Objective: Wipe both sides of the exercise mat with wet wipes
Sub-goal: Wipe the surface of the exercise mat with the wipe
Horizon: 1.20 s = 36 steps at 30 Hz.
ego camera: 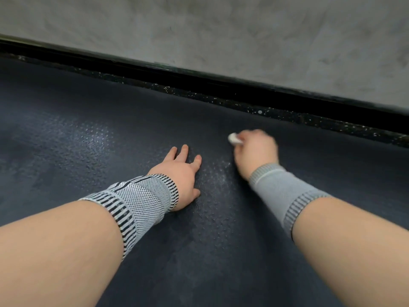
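A dark blue-grey textured exercise mat (93, 134) fills most of the head view, lying flat on the floor. My left hand (181, 173) rests on it palm down with straight, spread fingers, near the middle. My right hand (254, 151), blurred, grips a small bunched white wet wipe (234, 138) and holds it against the mat just to the right of the left hand. Shiny damp patches show on the mat around and left of the hands. Both wrists wear grey knitted bands.
The mat's far edge runs along a strip of black speckled floor (265, 107). Behind that is a black skirting (155, 65) and a grey concrete-look wall (221, 29). The mat stretches on to the left and right.
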{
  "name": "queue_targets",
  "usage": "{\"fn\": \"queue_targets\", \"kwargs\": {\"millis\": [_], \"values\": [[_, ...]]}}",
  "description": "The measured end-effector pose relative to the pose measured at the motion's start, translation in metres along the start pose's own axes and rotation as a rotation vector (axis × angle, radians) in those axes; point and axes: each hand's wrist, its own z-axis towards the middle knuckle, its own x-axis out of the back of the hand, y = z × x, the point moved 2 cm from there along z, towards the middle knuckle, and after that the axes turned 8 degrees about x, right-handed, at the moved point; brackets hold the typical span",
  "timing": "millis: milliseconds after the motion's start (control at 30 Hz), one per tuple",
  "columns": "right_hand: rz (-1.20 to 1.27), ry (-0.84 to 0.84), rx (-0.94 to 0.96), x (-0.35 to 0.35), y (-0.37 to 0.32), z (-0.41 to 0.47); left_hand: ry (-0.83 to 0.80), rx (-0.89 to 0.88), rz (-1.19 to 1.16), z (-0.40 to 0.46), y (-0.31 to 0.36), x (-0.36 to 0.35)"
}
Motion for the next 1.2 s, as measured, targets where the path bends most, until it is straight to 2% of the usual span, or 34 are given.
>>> {"fn": "queue_targets", "kwargs": {"millis": [67, 100, 233, 300, 367, 533, 600, 733, 800, 967, 1033, 1133, 1200], "values": [[0.038, -0.031, 0.225, -0.009, -0.02, -0.011, 0.01, -0.005, 0.002, 0.0, -0.001, -0.001], [0.033, -0.014, 0.234, -0.007, -0.015, -0.008, 0.011, -0.008, 0.001, 0.001, -0.002, -0.002], [-0.066, 0.128, -0.168, 0.018, 0.051, 0.025, 0.015, -0.012, -0.014, 0.002, -0.003, -0.004], [-0.09, 0.109, -0.248, 0.021, 0.053, 0.037, 0.014, -0.014, -0.02, 0.002, -0.003, -0.004], [-0.057, 0.066, -0.167, 0.014, 0.026, 0.041, 0.01, -0.011, -0.026, 0.002, -0.004, -0.004], [0.025, -0.055, 0.314, -0.001, -0.01, 0.019, -0.006, -0.004, -0.037, 0.002, -0.001, -0.003], [-0.028, -0.027, 0.325, 0.006, 0.004, 0.029, -0.001, -0.001, -0.044, 0.001, -0.002, -0.003], [-0.122, 0.033, 0.082, 0.01, 0.009, 0.062, -0.001, -0.001, -0.04, 0.001, -0.002, -0.004], [-0.083, 0.035, 0.075, 0.007, -0.008, 0.064, -0.001, -0.004, -0.036, 0.001, -0.002, -0.003], [0.022, -0.072, 0.45, -0.002, -0.014, 0.023, 0.0, -0.005, -0.042, 0.002, -0.003, -0.005], [-0.018, -0.012, 0.374, 0.007, 0.002, 0.034, 0.006, -0.009, -0.042, 0.001, -0.003, -0.005], [-0.132, 0.06, 0.06, 0.015, 0.02, 0.07, 0.005, -0.013, -0.026, 0.001, -0.002, -0.005], [-0.1, 0.039, 0.042, 0.01, 0.002, 0.073, 0.005, -0.013, -0.02, 0.001, -0.003, -0.005]]}}
